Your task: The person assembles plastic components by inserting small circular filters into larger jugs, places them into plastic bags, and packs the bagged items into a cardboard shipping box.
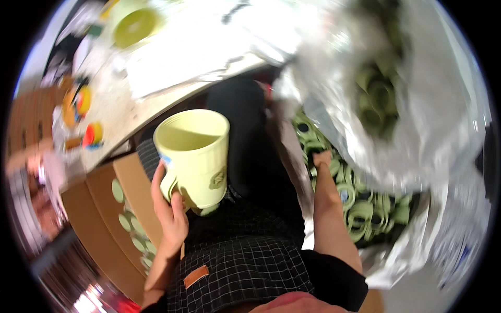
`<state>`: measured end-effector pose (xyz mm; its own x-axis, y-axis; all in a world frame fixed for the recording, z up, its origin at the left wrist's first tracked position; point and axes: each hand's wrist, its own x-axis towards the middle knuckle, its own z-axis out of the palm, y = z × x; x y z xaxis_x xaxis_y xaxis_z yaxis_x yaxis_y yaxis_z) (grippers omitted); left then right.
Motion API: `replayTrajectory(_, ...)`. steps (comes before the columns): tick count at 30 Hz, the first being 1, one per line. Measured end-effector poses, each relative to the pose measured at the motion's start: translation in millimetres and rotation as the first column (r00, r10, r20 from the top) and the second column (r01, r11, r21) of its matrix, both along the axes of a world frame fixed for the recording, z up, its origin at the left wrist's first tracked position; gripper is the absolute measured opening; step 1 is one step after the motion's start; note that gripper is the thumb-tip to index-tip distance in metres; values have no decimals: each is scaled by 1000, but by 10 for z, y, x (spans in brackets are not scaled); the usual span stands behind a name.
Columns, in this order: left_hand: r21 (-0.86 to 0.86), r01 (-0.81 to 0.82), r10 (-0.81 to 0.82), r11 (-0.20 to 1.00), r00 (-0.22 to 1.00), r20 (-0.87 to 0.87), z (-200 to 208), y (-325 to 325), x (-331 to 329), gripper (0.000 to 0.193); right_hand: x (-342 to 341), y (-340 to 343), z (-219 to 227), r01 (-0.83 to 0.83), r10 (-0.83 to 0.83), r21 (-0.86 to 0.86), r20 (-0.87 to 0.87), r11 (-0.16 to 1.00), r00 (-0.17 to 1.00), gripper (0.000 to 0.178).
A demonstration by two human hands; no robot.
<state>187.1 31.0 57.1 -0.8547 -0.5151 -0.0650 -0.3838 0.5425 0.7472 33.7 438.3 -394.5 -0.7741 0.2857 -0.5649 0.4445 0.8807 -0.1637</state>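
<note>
My left hand (171,214) is closed around the handle of a large pale yellow-green mug (201,175), held upright above my lap. The mug has a dark round emblem on its side and a small blue patch near the handle. To the right, my right hand (322,158) reaches down among many green ring-shaped plastic parts (360,214) in a plastic-lined container. Its fingers are mostly hidden by these parts, so what they hold, if anything, does not show.
At my left stands an open cardboard box (99,224) with several pale green discs (136,225). Ahead is a work table (112,99) carrying a yellow-green round piece (136,27) and red-and-yellow items (93,134). A clear plastic bag (334,88) bulges at the upper right, green parts inside.
</note>
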Motion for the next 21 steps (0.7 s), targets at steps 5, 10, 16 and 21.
replayTrajectory(5, 128, -13, 22, 992, 997, -71, 174, -218, 51, 42, 171, -516, 132, -189, 178, 113, 104, 975, 979, 70)
replayTrajectory(10, 358, -10, -4, 934, 999, 38, 84, -272, 81, 41, 160, -150, 689, -118, 65, -332, -168, 936, 984, 54)
replayTrajectory(16, 400, 175, -114, 900, 979, -171, -123, -327, 221, 42, -338, -819, 3369, -437, 123, -598, -491, 672, 862, 44)
replayTrajectory(21, 433, 305, -218, 848, 946, -239, -96, -384, 232, 40, -368, -2140, 4608, -936, 317, -349, -883, 48, 346, 64)
